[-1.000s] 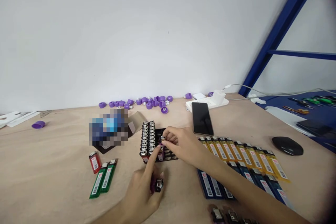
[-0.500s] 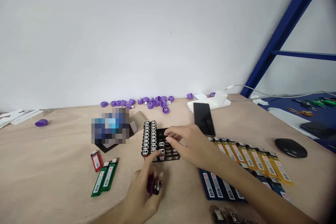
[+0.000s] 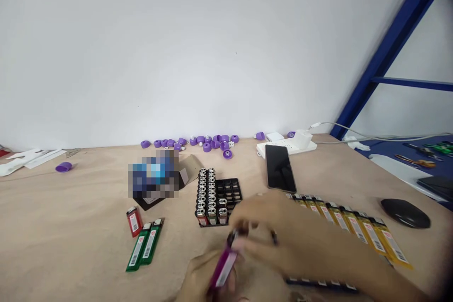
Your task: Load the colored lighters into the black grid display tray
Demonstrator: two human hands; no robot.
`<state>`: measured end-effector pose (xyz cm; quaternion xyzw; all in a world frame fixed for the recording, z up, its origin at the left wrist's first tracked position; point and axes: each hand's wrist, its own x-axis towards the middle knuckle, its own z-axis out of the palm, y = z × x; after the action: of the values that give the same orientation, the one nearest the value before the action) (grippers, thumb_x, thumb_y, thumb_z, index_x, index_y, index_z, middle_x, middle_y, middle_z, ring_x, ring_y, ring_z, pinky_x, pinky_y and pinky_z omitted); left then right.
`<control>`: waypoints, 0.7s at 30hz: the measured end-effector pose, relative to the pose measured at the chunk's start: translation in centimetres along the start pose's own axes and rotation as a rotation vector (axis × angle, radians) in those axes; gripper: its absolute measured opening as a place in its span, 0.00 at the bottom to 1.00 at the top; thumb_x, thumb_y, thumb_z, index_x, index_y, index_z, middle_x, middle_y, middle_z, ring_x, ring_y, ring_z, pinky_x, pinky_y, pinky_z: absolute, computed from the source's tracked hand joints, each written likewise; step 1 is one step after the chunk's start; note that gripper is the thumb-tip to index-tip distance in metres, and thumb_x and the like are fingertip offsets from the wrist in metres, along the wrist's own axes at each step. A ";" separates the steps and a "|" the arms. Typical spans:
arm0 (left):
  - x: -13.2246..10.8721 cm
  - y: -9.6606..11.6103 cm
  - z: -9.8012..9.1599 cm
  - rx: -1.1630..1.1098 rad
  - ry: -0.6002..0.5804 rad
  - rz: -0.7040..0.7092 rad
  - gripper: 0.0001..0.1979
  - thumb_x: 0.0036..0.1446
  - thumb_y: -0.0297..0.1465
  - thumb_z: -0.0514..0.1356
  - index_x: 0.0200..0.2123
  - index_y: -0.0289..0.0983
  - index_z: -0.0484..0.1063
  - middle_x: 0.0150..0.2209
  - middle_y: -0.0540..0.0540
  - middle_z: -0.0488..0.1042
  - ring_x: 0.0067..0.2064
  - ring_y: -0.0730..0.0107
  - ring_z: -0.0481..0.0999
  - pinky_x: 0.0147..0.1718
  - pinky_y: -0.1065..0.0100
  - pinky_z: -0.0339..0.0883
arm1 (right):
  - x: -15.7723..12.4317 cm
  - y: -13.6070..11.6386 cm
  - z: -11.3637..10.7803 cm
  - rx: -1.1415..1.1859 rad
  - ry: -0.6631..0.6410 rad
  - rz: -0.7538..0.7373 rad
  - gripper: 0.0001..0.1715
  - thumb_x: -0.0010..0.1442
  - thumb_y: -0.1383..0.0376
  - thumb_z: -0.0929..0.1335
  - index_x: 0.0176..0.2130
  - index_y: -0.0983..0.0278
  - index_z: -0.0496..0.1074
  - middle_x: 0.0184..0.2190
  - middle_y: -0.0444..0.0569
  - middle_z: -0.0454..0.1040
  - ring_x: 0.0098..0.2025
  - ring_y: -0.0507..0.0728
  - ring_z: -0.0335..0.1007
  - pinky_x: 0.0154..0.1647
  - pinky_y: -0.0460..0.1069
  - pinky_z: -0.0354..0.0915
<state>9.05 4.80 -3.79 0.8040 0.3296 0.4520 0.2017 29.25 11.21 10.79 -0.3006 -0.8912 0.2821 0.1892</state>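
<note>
My left hand (image 3: 201, 276), low in the middle, is closed around a purple lighter (image 3: 225, 266), which stands tilted with its metal top up. My right hand (image 3: 264, 226) is smeared by motion; its thumb and fingers close on the top end of that same lighter. Just beyond the hands, a black gridded tray (image 3: 230, 188) holds two full columns of upright lighters (image 3: 207, 193). A third column has two lighters (image 3: 222, 210) at its near end. The tray's near right corner is hidden behind my right hand.
Left of the tray lie a red lighter (image 3: 134, 222), two green lighters (image 3: 150, 241) and a blurred-out box (image 3: 154, 177). To the right are a row of yellow lighters (image 3: 354, 226), partly covered blue ones, a phone (image 3: 280, 168), a mouse (image 3: 406, 213) and a power strip (image 3: 286, 144). Purple caps (image 3: 215, 143) line the wall.
My right hand has left the tray and come down to the purple lighter in my left hand. That lighter now points upward. The whole view has shifted slightly.
</note>
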 end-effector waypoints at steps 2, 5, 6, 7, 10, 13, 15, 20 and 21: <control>1.6 -0.1 -1.1 0.233 -0.052 0.204 0.23 0.66 0.36 0.56 0.62 0.36 0.62 0.22 0.49 0.75 0.20 0.67 0.74 0.21 0.69 0.70 | 0.1 1.9 -1.6 0.166 0.215 0.114 0.06 0.64 0.62 0.68 0.34 0.59 0.74 0.27 0.42 0.78 0.28 0.53 0.73 0.30 0.48 0.65; 2.7 -0.2 -1.8 0.495 -0.106 0.166 0.35 0.65 0.28 0.52 0.70 0.30 0.39 0.20 0.50 0.74 0.19 0.65 0.72 0.22 0.66 0.68 | 0.8 4.9 -2.4 0.275 0.420 0.203 0.09 0.63 0.59 0.67 0.33 0.60 0.70 0.25 0.44 0.78 0.28 0.55 0.76 0.29 0.48 0.67; 2.8 -0.3 -1.7 0.522 -0.120 0.090 0.36 0.65 0.28 0.51 0.71 0.30 0.36 0.19 0.52 0.72 0.18 0.66 0.71 0.20 0.67 0.66 | 1.2 5.7 -2.2 0.250 0.447 0.224 0.09 0.63 0.59 0.68 0.33 0.61 0.70 0.25 0.44 0.78 0.28 0.55 0.75 0.29 0.48 0.67; 2.8 -0.3 -1.5 0.529 -0.132 0.010 0.36 0.66 0.29 0.50 0.71 0.30 0.34 0.18 0.54 0.71 0.18 0.66 0.70 0.19 0.68 0.63 | 1.5 6.3 -1.7 0.208 0.454 0.240 0.08 0.63 0.60 0.68 0.33 0.61 0.71 0.25 0.45 0.78 0.27 0.55 0.75 0.28 0.48 0.66; 2.7 -0.5 -0.6 0.472 -0.131 -0.159 0.36 0.67 0.32 0.48 0.71 0.33 0.31 0.17 0.57 0.70 0.16 0.69 0.69 0.17 0.71 0.57 | 2.3 7.0 0.3 0.091 0.416 0.240 0.07 0.62 0.63 0.70 0.31 0.62 0.73 0.23 0.43 0.76 0.25 0.53 0.71 0.26 0.47 0.62; 2.9 -0.4 -0.1 0.416 -0.115 -0.226 0.35 0.68 0.32 0.48 0.71 0.36 0.32 0.16 0.59 0.69 0.15 0.71 0.69 0.17 0.72 0.55 | 2.8 6.8 2.2 0.066 0.366 0.221 0.07 0.61 0.67 0.71 0.30 0.63 0.74 0.22 0.43 0.76 0.25 0.52 0.70 0.27 0.47 0.60; 2.9 -0.4 -0.1 0.404 -0.110 -0.222 0.34 0.68 0.32 0.48 0.70 0.37 0.33 0.17 0.59 0.69 0.15 0.71 0.69 0.17 0.72 0.55 | 2.9 6.5 2.9 0.064 0.343 0.211 0.05 0.62 0.68 0.71 0.32 0.64 0.75 0.24 0.44 0.77 0.27 0.53 0.71 0.29 0.46 0.61; 2.7 -0.6 -0.2 0.384 -0.109 -0.225 0.32 0.67 0.31 0.49 0.69 0.37 0.37 0.18 0.59 0.69 0.16 0.71 0.70 0.18 0.72 0.55 | 3.1 6.1 3.8 0.066 0.304 0.192 0.03 0.63 0.70 0.70 0.36 0.64 0.76 0.26 0.45 0.78 0.29 0.53 0.72 0.29 0.46 0.61; 2.6 -0.6 -0.2 0.384 -0.112 -0.225 0.32 0.67 0.31 0.49 0.69 0.37 0.37 0.18 0.58 0.70 0.17 0.71 0.70 0.18 0.72 0.55 | 3.1 6.1 3.8 0.066 0.297 0.188 0.03 0.63 0.70 0.69 0.37 0.64 0.76 0.27 0.44 0.78 0.29 0.53 0.73 0.29 0.46 0.61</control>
<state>9.62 7.11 -2.48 0.8098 0.4851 0.3104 0.1122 27.60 15.75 4.62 -0.4144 -0.8117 0.2801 0.3016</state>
